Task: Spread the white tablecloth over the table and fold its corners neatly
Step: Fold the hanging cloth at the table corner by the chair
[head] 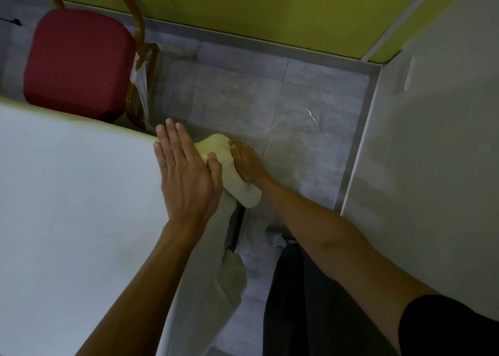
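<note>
The white tablecloth (pixel 75 193) lies flat over the table, which fills the left half of the view. At the table's far right corner a bunched fold of the cloth (pixel 232 172) sticks out past the edge. My left hand (pixel 186 174) presses flat on the cloth at that corner, fingers straight and together, thumb against the fold. Beside the table edge my right hand (pixel 247 161) presses the fold from the right side with its palm. More cloth hangs down along the table's right edge (pixel 216 280).
A red-cushioned chair (pixel 78 61) with a gold frame stands behind the table's far edge. Grey tiled floor (pixel 297 118) lies to the right, bounded by a white wall (pixel 432 153) and a yellow-green wall (pixel 243 4). My dark trousers (pixel 310 301) show below.
</note>
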Tool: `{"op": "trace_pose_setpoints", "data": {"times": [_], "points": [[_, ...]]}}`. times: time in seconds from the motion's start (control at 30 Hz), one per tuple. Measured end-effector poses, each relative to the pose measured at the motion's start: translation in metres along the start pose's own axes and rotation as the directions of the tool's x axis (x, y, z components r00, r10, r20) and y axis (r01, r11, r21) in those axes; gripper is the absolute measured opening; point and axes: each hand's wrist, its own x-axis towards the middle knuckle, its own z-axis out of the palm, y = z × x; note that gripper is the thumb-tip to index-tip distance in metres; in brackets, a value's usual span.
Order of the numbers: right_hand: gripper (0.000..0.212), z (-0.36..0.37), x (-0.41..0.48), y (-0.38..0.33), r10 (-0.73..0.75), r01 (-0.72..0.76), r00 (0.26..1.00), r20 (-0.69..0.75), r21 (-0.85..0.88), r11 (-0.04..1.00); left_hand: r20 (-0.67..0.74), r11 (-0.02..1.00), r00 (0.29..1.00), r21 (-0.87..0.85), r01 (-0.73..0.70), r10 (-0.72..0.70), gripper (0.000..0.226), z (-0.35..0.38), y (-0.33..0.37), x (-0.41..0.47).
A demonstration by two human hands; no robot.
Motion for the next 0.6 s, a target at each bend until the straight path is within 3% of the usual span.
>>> {"op": "trace_pose_setpoints", "data": {"times": [0.1, 0.27, 0.33, 0.43, 0.6], "points": [[0.048, -0.005, 0.005, 0.002, 0.008, -0.01, 0.999, -0.042, -0.042, 0.999, 0.009, 1.0, 1.0, -0.014, 0.0, 0.001, 0.069, 0.001, -0.001, 0.001], [0.037, -0.027, -0.009, -0.009, 0.06, -0.055, 0.979, -0.196, 0.033, 0.998, 0.063, 1.0, 0.998, -0.025, 0.007, -0.005, 0.071, -0.002, -0.001, 0.0], [0.042, -0.039, -0.014, -0.016, 0.069, -0.064, 0.974, -0.215, 0.031, 0.997, 0.071, 1.0, 0.997, -0.025, 0.007, -0.005, 0.071, -0.003, 0.0, 0.0], [0.052, -0.052, -0.019, -0.032, 0.013, -0.018, 0.974, -0.225, -0.017, 1.0, 0.091, 1.0, 0.996, -0.025, 0.004, -0.001, 0.07, -0.004, -0.001, 0.0], [0.043, -0.062, -0.037, -0.07, -0.115, 0.115, 0.977, -0.179, -0.008, 0.993, 0.118, 1.0, 0.993, -0.023, 0.015, -0.013, 0.07, -0.009, 0.001, 0.0]]}}
